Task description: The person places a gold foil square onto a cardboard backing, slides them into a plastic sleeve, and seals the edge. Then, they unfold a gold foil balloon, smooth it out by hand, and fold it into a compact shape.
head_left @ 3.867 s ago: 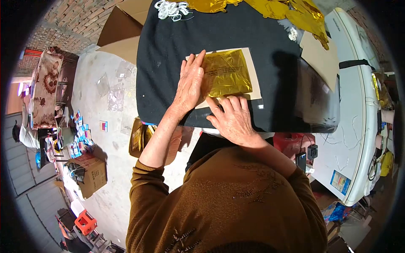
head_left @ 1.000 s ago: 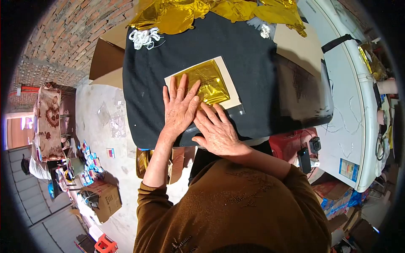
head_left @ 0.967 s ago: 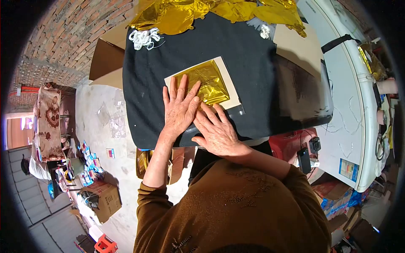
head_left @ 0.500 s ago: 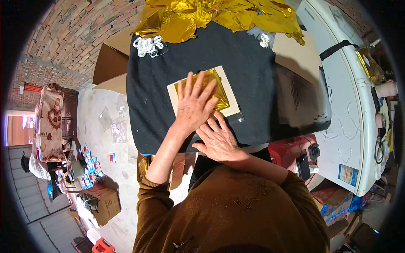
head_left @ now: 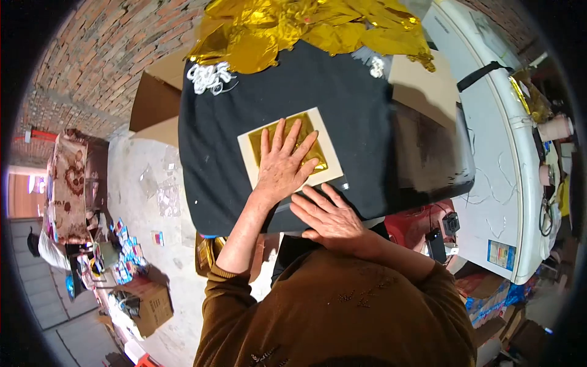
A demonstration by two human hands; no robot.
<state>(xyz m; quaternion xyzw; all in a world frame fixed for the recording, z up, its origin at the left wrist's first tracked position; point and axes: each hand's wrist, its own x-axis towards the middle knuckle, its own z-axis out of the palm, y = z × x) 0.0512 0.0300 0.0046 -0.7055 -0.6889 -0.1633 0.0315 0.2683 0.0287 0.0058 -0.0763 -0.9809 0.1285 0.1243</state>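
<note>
My left hand [head_left: 282,164] lies flat with fingers spread on a folded piece of shiny gold foil [head_left: 315,158]. Beneath the foil is a cream card [head_left: 318,119], set at a slant on the black cloth [head_left: 361,147]. A bit of clear plastic [head_left: 345,186] shows at the card's lower right corner. My right hand [head_left: 330,214] is just below the card, fingers stretched out over the cloth's near edge, holding nothing. The left hand covers much of the foil.
Gold foil balloons [head_left: 263,37] are heaped at the table's far edge. White string [head_left: 209,77] lies at the far left, and a small white bundle [head_left: 376,66] at the far right. A cardboard box [head_left: 156,101] stands left, a white freezer-like cabinet [head_left: 489,159] right.
My right hand has drawn back toward my body, away from the left hand and the card. The left hand stays spread on the foil. The whole view has shifted slightly.
</note>
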